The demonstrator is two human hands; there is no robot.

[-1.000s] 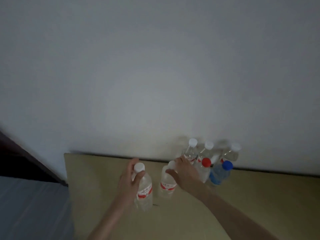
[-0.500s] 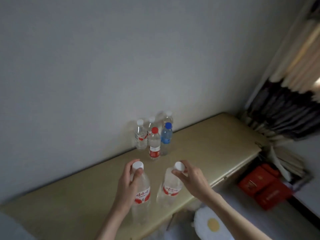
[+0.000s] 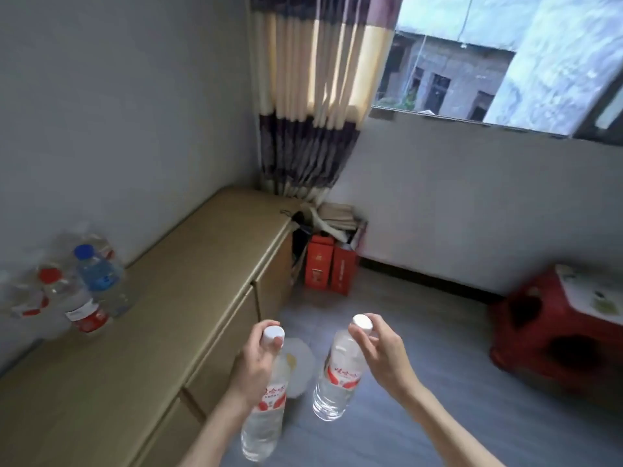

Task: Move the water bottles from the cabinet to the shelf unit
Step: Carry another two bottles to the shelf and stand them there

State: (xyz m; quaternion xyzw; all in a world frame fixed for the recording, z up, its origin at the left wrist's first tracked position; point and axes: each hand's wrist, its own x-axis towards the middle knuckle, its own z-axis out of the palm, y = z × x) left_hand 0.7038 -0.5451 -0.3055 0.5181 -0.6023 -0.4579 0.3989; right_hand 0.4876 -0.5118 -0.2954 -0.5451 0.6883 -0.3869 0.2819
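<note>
My left hand [image 3: 254, 362] grips a clear water bottle [image 3: 266, 412] with a white cap and red label by its neck, hanging over the floor beside the cabinet front. My right hand [image 3: 381, 352] pinches the white cap of a second like bottle [image 3: 337, 382], also in the air. On the tan cabinet top [image 3: 161, 298], at the far left by the wall, stand several more bottles: one with a blue cap [image 3: 97, 281], one with a red cap [image 3: 72, 305], others blurred behind. No shelf unit is in view.
Red boxes [image 3: 330, 264] and stacked papers sit in the corner past the cabinet end, under a striped curtain [image 3: 313, 106]. A red plastic stool [image 3: 559, 325] stands at right. A white round thing [image 3: 296, 362] lies on the grey floor below the bottles.
Both hands lifted their bottles off the cabinet top and carried them out over the floor. My view swung right, away from the wall, bringing the window and stool into sight.
</note>
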